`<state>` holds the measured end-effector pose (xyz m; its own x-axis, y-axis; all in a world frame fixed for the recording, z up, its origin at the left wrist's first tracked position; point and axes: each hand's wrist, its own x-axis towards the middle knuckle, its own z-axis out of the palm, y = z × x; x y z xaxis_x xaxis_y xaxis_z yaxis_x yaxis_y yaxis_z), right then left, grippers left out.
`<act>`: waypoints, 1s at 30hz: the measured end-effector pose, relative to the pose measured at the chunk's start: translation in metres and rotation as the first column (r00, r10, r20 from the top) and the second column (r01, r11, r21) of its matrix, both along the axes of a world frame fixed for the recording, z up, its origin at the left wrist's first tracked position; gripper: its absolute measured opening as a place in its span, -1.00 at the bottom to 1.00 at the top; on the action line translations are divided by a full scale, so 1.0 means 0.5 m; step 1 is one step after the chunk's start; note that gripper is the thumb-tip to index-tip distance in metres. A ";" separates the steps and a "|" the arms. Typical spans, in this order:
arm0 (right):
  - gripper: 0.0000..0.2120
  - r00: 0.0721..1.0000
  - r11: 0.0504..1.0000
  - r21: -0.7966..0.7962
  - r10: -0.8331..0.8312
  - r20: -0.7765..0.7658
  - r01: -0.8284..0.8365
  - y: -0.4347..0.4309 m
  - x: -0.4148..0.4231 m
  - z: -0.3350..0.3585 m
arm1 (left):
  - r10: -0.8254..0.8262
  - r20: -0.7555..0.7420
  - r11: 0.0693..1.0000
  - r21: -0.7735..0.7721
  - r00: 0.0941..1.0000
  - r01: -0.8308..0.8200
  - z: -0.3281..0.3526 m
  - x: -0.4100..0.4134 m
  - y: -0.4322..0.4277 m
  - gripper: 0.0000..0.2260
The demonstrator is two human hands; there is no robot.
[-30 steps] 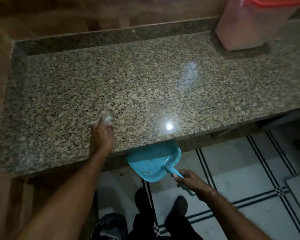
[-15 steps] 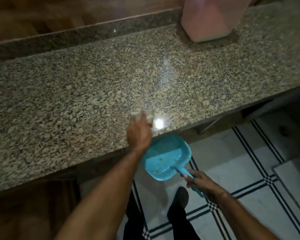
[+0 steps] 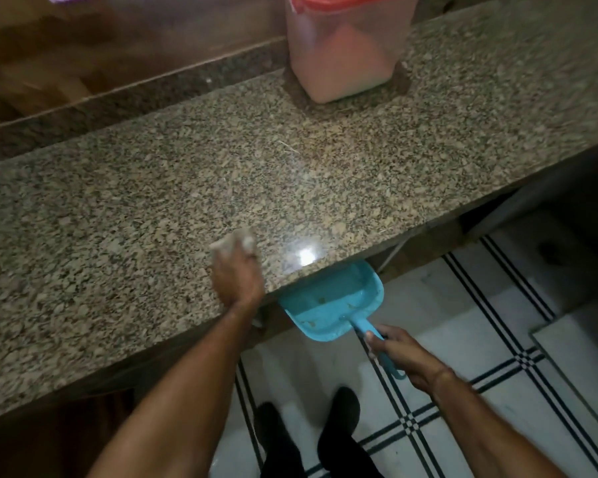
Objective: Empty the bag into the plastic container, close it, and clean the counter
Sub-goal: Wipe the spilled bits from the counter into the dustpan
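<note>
Since your right hand (image 3: 399, 353) grips the dustpan (image 3: 332, 301) under the counter (image 3: 152, 208) edge, your left hand (image 3: 237, 277), bunched on the cloth (image 3: 233, 241), sweeps crumbs in.

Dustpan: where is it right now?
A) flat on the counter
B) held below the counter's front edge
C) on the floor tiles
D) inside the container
B: the right hand grips the handle, holding the dustpan just under the front edge of the counter, part of the pan tucked beneath it.

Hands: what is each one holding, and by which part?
Left hand presses a bunched cloth under its fingers; right hand grips the blue dustpan by its handle.
</note>
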<state>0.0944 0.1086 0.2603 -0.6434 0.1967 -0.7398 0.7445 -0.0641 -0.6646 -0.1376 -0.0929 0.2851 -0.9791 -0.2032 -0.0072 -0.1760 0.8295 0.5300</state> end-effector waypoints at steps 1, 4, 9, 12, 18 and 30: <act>-0.87 1.000 1.000 0.004 -0.004 0.000 0.004 0.009 -0.006 0.002 | -0.197 0.001 0.980 0.020 0.980 0.197 0.010 0.010 0.051 -0.81; -0.84 1.000 1.000 0.007 -0.005 0.004 0.005 0.032 -0.020 0.007 | -0.437 0.063 0.888 0.187 0.897 0.419 0.031 0.016 0.140 -0.62; -0.87 0.999 1.000 -0.016 -0.017 0.029 0.018 0.059 -0.020 0.012 | 0.096 0.053 0.981 0.166 0.994 -0.104 0.028 -0.059 0.044 -0.69; -0.87 0.997 0.999 -0.008 -0.052 0.055 0.053 0.073 -0.019 0.005 | 0.406 0.047 0.906 0.112 0.913 -0.409 -0.007 -0.123 -0.035 -0.52; -0.84 0.984 0.991 0.036 -0.133 0.119 0.129 0.081 -0.032 -0.007 | -0.425 -0.043 0.903 0.041 0.904 0.427 0.003 -0.061 0.188 -0.68; -0.63 0.975 0.979 0.044 -0.205 0.092 0.201 0.086 -0.063 -0.011 | 0.327 0.082 0.929 0.153 0.941 -0.336 -0.039 -0.463 0.146 -0.33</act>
<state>0.0630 0.1515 0.2547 -0.5143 0.3421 -0.7864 0.7783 -0.1989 -0.5955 -0.3691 -0.0200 0.2656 -0.8531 -0.5080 -0.1187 -0.4587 0.6220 0.6346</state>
